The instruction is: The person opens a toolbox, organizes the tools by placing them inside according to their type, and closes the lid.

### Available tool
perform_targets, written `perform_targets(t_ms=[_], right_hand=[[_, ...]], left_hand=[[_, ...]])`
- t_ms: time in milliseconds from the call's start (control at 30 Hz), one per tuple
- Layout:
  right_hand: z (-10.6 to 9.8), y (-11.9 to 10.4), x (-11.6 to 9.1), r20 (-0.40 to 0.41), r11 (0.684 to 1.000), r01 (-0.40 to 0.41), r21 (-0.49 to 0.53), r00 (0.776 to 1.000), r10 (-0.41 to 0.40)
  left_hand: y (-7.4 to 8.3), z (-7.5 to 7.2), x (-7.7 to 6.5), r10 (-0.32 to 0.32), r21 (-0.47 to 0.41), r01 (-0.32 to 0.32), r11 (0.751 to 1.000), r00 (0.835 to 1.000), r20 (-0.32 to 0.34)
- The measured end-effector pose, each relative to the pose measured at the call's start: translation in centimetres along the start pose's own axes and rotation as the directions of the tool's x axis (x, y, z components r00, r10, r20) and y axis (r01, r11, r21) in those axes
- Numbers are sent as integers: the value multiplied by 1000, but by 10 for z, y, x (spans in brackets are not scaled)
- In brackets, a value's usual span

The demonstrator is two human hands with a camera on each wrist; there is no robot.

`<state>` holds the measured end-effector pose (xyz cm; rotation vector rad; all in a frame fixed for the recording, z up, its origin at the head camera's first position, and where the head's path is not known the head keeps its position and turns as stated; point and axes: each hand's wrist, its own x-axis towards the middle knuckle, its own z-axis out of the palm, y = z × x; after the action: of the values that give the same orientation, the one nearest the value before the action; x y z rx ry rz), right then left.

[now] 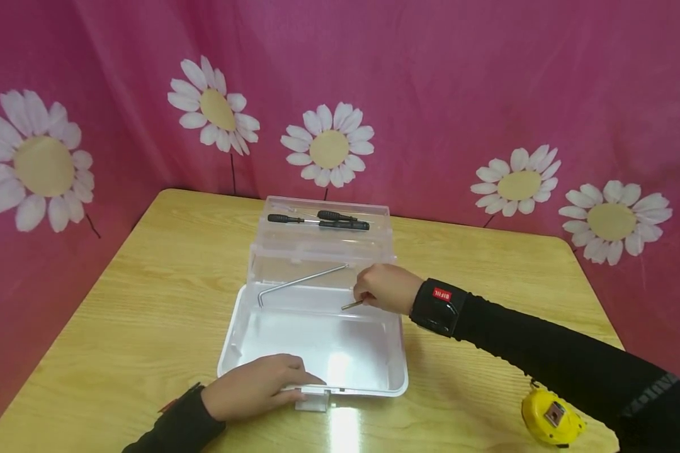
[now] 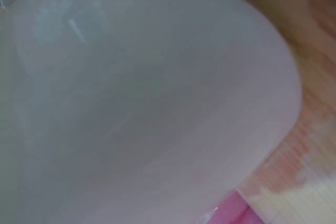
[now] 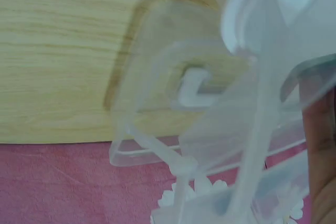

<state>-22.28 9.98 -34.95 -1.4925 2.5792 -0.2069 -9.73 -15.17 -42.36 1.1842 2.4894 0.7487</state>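
An opened white plastic toolbox (image 1: 294, 333) stands on the table with tiered clear trays raised behind it. My left hand (image 1: 255, 385) grips its front rim beside the clear latch (image 1: 313, 400), thumb outside and fingers over the edge. Above the back right of the box, my right hand (image 1: 388, 288) pinches a thin brass-coloured rod (image 1: 352, 305); the rest of it is hidden in the fingers. A silver L-shaped hex key (image 1: 303, 279) lies across the lower clear tray (image 1: 272, 269), left of the right hand. In the right wrist view, fingers (image 3: 321, 140) show beside the clear plastic.
Black-handled screwdrivers (image 1: 286, 219) lie in the upper clear tray (image 1: 328, 242). A yellow tape measure (image 1: 549, 415) sits at the front right, close to the right sleeve (image 1: 544, 346). Behind the wooden table (image 1: 147, 302) hangs a pink flowered curtain (image 1: 419, 126).
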Motion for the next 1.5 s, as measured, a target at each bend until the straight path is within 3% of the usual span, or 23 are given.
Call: perform_targets(t_ms=[333, 600, 867, 1200, 1333, 1500], right_hand=[[2, 3, -4, -30, 1000, 3, 10, 1000, -2], [-2, 3, -3, 29, 997, -65, 33, 998, 64], [-47, -4, -15, -51, 996, -86, 10, 995, 86], [-101, 12, -46, -151, 987, -162, -18, 976, 157], [-113, 21, -65, -188, 980, -192, -44, 965, 181], [-115, 39, -93, -272, 974, -219, -61, 942, 195]], left_hand=[[4, -7, 1, -5, -8, 5, 1000, 1000, 11], [3, -4, 2, -18, -13, 18, 1000, 1000, 26], [3, -2, 2, -12, -9, 12, 1000, 1000, 19], [1, 0, 0, 5, -3, -5, 1000, 1000, -5], [1, 0, 0, 6, 4, -6, 1000, 1000, -5], [0, 1, 1, 3, 5, -3, 1000, 1000, -7]])
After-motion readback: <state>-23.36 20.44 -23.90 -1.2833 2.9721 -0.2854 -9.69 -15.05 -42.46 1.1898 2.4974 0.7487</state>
